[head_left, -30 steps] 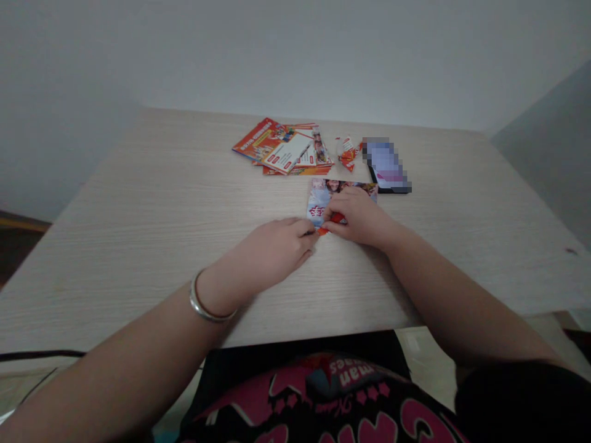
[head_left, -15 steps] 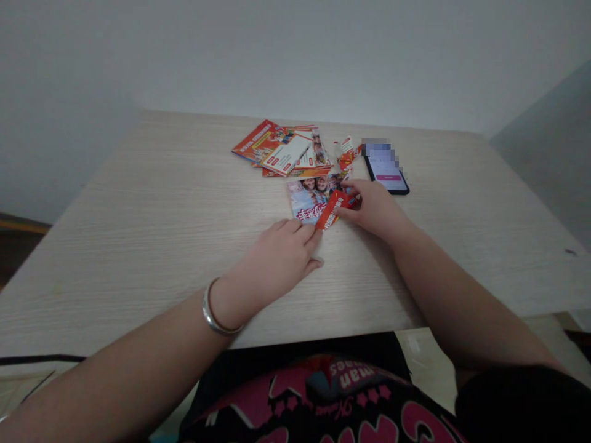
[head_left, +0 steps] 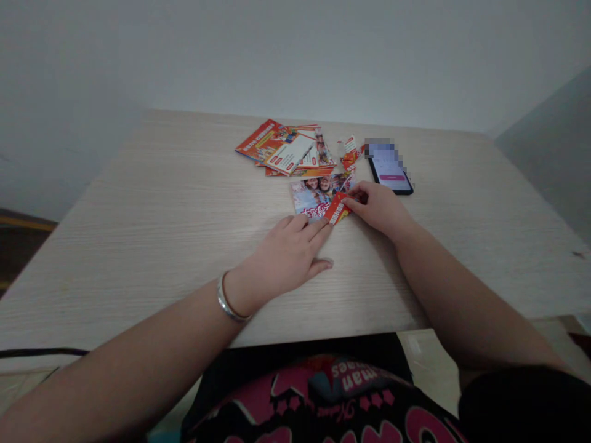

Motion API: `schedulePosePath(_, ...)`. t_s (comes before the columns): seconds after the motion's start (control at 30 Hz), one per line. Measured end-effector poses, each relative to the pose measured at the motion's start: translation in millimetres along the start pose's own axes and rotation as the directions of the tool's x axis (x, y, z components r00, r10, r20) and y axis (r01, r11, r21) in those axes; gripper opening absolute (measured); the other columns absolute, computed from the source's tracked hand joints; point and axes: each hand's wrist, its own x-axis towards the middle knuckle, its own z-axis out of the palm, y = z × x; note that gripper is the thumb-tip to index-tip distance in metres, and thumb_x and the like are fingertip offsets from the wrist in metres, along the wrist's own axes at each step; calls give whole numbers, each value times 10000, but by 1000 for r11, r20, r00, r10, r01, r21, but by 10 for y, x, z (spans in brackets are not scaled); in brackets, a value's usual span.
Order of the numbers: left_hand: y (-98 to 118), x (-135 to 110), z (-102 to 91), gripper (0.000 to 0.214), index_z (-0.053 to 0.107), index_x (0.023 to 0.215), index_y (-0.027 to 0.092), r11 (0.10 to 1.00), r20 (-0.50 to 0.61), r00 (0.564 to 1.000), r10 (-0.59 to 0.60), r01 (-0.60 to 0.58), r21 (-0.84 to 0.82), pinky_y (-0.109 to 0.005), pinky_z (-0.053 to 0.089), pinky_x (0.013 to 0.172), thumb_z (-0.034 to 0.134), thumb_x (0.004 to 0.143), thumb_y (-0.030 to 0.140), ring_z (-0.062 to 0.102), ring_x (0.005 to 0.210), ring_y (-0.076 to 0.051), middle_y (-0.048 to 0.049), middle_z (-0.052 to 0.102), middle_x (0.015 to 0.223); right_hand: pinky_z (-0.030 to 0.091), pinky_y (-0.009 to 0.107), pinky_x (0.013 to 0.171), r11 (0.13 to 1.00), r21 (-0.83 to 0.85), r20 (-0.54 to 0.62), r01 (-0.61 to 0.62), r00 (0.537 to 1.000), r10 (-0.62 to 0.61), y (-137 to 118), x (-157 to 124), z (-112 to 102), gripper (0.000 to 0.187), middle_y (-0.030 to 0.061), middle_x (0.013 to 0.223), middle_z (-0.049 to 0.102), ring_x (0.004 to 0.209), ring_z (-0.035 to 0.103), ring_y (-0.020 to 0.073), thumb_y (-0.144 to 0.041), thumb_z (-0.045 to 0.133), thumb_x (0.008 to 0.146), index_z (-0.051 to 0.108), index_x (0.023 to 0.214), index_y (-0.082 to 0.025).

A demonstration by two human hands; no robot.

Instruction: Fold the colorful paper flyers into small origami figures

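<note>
A printed leaflet [head_left: 314, 192] with faces and red lettering lies on the wooden table [head_left: 184, 203], its near right corner folded over into a red flap [head_left: 337, 209]. My right hand [head_left: 376, 206] pinches that red flap between thumb and fingers. My left hand [head_left: 290, 252] lies flat on the table with fingers stretched out, its fingertips pressing the leaflet's near edge beside the flap. A silver bangle [head_left: 228, 298] sits on my left wrist.
A loose pile of red and white leaflets [head_left: 286, 151] lies at the back of the table. A small folded paper piece [head_left: 349, 152] sits next to it. A phone [head_left: 390, 172] with a lit screen lies to the right. A black cable [head_left: 41, 352] runs along the near left edge.
The leaflet has been turned and slid away from me. My right hand has folded its corner over into a red flap. My left hand has opened out flat onto the near edge.
</note>
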Motion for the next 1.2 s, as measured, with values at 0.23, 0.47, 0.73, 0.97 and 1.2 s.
schedulePosePath(0.23, -77, 20, 163, 641, 503, 1442, 8, 993, -84, 995, 57, -65, -97, -460, 348, 1216, 574, 998, 466, 428, 1451, -346, -238, 515, 1511, 470, 352, 686, 999, -47, -56, -19, 998, 17, -23, 26, 49, 151, 75, 825, 739, 741, 637, 217, -313, 606, 898, 693, 842, -204)
schedulePosePath(0.47, -101, 9, 251, 662, 475, 1452, 4, 991, -71, 996, 59, -67, -114, -469, 307, 1252, 466, 1034, 517, 356, 1518, -348, -261, 415, 1595, 503, 356, 693, 999, -15, -53, -37, 998, 36, -7, 33, 43, 108, 74, 807, 733, 708, 629, 209, -283, 619, 865, 683, 821, -208)
schedulePosePath(0.73, -91, 2, 288, 743, 314, 1579, 48, 990, -61, 997, 38, -45, -131, -482, 290, 1257, 400, 1046, 557, 314, 1542, -325, -216, 380, 1633, 502, 373, 688, 998, -61, -56, -7, 998, 4, 12, 43, 64, 131, 78, 814, 738, 717, 629, 220, -278, 593, 877, 701, 858, -206)
schedulePosePath(0.97, -78, 15, 248, 704, 333, 1594, 96, 992, -22, 999, 28, -30, -121, -485, 279, 1258, 395, 1051, 539, 307, 1542, -321, -155, 376, 1651, 485, 384, 738, 989, -146, -38, 19, 999, -24, -7, 22, 65, 156, 101, 901, 739, 808, 646, 246, -262, 559, 922, 698, 934, -192)
schedulePosePath(1.2, -72, 4, 239, 702, 344, 1590, 81, 995, -19, 1000, 15, -17, -95, -492, 288, 1247, 392, 1054, 531, 330, 1531, -330, -179, 396, 1635, 508, 395, 832, 977, -179, -17, 115, 993, -120, -6, -64, 40, 327, 122, 982, 696, 898, 642, 265, -482, 704, 847, 686, 974, -182)
